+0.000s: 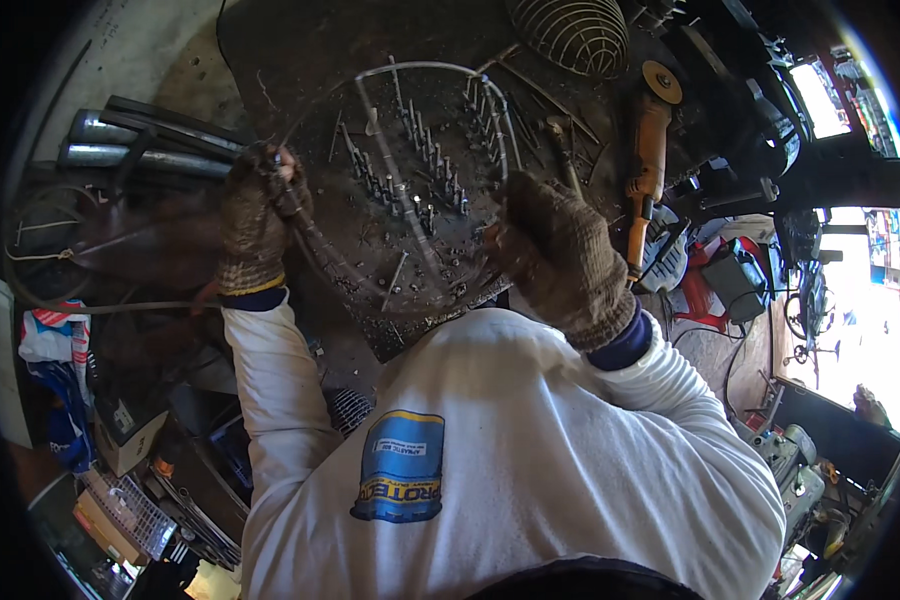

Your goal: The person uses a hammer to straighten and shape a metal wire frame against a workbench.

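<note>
A thin round metal hoop (420,66) with a bar across it is held over a dark worktable (280,60). My left hand (255,215), in a brown knit glove, is closed around the hoop's left side. On the opposite side, my right hand (570,260), gloved the same way, is curled closed at the hoop's right edge; its fingertips are partly hidden. Beneath the hoop, rows of upright metal pegs (435,165) stand on the tabletop among loose metal bits. The hoop's near part looks blurred.
An orange angle grinder (650,150) lies right of the pegs, beside a hammer-like tool (563,150) and loose rods. A domed wire guard (575,35) sits at the far edge. Metal tubes (150,155) lie at left. A red-and-black machine (730,280) stands at right.
</note>
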The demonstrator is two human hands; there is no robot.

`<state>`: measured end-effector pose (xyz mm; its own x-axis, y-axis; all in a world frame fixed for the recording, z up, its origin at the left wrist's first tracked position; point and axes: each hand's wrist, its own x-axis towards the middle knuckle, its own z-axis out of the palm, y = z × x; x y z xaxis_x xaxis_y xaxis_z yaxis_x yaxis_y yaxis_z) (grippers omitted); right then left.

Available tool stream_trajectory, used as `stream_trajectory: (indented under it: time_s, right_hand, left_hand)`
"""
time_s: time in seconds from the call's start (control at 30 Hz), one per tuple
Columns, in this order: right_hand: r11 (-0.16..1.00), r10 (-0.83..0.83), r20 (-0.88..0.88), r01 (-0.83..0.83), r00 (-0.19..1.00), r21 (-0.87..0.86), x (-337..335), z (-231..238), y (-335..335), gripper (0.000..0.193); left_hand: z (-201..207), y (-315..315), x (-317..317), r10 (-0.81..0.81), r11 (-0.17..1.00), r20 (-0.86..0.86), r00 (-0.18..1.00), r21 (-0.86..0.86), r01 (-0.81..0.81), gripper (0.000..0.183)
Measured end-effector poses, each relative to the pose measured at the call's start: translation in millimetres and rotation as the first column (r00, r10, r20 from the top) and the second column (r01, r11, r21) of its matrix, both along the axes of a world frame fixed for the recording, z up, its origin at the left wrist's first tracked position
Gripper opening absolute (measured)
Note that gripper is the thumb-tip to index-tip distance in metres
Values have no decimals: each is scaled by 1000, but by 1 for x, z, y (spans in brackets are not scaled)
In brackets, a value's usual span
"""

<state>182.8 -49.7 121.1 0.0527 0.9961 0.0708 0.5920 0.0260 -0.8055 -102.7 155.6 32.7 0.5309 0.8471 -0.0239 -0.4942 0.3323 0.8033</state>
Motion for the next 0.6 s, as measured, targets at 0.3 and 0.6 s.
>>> stream_trajectory:
  time_s: [0.3,0.6]
  right_hand:
    - [966,-223,-302,252,927,61,53,-102,51,32]
    - [966,-252,-336,216,908,-141,39,-117,47,42]
  left_hand:
    - [-5,-2,54,387,860,-551,739,506,-74,25]
    - [-14,1,47,665,642,-673,323,736,212,31]
